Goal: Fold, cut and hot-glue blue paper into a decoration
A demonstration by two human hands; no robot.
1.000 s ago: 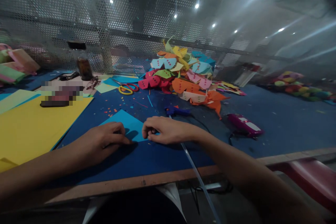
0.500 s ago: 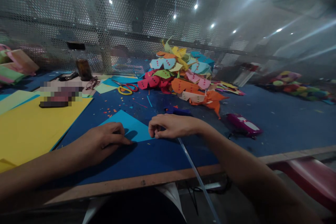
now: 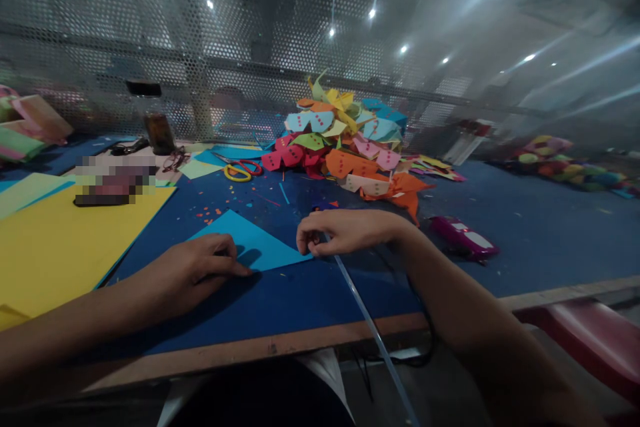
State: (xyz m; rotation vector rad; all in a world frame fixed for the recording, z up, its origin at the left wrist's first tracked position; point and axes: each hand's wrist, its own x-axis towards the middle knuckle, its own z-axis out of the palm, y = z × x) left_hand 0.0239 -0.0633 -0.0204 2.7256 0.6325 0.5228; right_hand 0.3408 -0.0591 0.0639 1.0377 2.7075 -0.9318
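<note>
A folded sheet of blue paper lies on the table, its long edge towards me and a point at the right. Bent fingers of my left hand hold it down at the left part of the near edge. My right hand has its fingers curled and the thumb drawn in, pressing at the paper's right point. A long translucent stick runs from under my right hand over the table edge. Just behind that hand is a dark blue tool, mostly hidden.
Scissors lie behind the paper, near a pile of colourful cut-paper shapes. Yellow sheets with a phone on top are at left, a bottle behind. A purple device sits at right; a red stool stands below.
My right hand has slid right and slightly away from me along the paper's edge, uncovering more of its right point. My left hand stays in place.
</note>
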